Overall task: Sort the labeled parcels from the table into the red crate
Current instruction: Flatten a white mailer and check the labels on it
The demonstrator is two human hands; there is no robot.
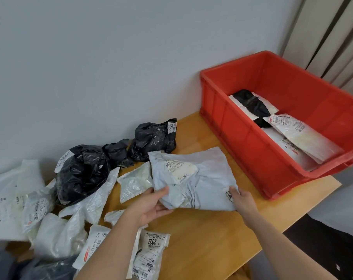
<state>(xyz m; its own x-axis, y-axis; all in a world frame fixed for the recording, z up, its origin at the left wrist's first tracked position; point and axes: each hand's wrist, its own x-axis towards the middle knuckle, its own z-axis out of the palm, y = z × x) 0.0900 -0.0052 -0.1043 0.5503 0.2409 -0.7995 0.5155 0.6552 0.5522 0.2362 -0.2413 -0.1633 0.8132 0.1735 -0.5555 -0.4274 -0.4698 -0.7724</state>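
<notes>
Both bare forearms reach up from the bottom edge toward a pale grey, crumpled plastic mailer parcel (193, 178) lying on the wooden table (202, 239). On its near left corner, the left hand (151, 207) grips it, thumb over the top and fingers curled underneath. At the near right corner, the right hand (242, 201) holds the edge beside a printed "2013" tag, its fingers tucked under the plastic. A white shipping label sits on the parcel's upper face.

Just left of it lies a small white padded pouch (134, 181), touching its edge. Behind are two black plastic-bag parcels, a small one with a "2023" sticker (153, 138) and a bigger one (82, 172). More white mailers (56, 235) crowd the table's left end, and one marked "2019" (151, 251) lies near the left forearm.

To the right stands the red plastic crate (242, 136), near the held parcel but not touching it, with several white and black parcels (299, 136) already inside.
</notes>
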